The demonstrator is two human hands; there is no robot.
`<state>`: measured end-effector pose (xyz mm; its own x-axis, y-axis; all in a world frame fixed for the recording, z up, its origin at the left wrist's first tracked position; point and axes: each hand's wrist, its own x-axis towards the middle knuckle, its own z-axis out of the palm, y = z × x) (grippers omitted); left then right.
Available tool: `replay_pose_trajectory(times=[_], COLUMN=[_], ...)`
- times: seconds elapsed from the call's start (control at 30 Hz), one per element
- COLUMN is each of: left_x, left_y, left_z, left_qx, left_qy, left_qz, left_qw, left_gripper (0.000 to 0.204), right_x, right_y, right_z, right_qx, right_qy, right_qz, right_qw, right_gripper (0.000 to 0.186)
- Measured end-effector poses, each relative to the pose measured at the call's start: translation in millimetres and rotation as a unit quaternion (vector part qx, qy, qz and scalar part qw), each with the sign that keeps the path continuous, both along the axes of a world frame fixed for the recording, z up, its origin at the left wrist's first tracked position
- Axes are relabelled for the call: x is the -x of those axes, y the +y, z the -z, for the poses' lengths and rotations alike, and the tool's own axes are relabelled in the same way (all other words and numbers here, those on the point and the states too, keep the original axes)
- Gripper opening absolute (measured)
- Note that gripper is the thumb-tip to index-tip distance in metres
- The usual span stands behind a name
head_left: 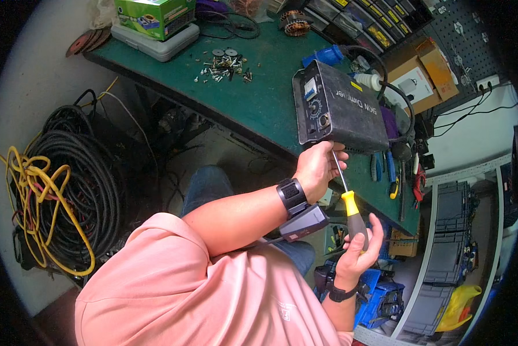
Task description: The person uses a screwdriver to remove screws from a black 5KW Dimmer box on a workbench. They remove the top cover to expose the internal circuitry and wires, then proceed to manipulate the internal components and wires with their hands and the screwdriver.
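A: Where is the screwdriver with the slim steel shaft and yellow-and-black handle [351, 206]?

B: At the near side of the green-topped table [259, 106], slanting between both hands. The person's right hand [360, 254] has its grip wrapped around the handle, whose end the thumb and fingers partly hide.

A: And the left hand [321, 167]?

B: Its fingers curl just under the near edge of the black metal box with a dial panel [357, 109]. The shaft's tip is lost among them, so one cannot tell whether that grip is closed on anything.

A: What else is unclear?

B: The box partly covers a blue plastic plug [326, 56] on its far side. Left of it, the heaped small metal screws [227, 67] blur together. At far left, the top edge cuts off a green cardboard carton [158, 18].
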<state>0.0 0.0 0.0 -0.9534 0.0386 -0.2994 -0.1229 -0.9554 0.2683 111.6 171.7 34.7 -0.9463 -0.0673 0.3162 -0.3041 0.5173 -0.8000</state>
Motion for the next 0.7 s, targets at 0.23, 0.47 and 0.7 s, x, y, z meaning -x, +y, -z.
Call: replay_pose_trajectory(times=[0.23, 0.47, 0.7], left_x=[3.3, 2.2, 1.2], left_y=[-0.6, 0.3, -0.7], left_z=[3.1, 1.4, 2.9], left_qx=[0.007, -0.012, -0.022], left_qy=[-0.008, -0.007, 0.019], left_qz=[-0.003, -0.011, -0.014], left_qw=[1.000, 1.000, 0.999], left_gripper=[0.033, 0.032, 0.033], right_x=[5.2, 4.1, -2.5], right_y=[-16.5, -13.5, -12.4], right_z=[2.9, -5.4, -4.4], right_qx=[0.013, -0.171, -0.239], right_qy=[0.127, 0.238, 0.268], right_qz=[-0.017, -0.052, -0.094], right_qw=[0.992, 0.955, 0.929], right_gripper=[0.048, 0.038, 0.047])
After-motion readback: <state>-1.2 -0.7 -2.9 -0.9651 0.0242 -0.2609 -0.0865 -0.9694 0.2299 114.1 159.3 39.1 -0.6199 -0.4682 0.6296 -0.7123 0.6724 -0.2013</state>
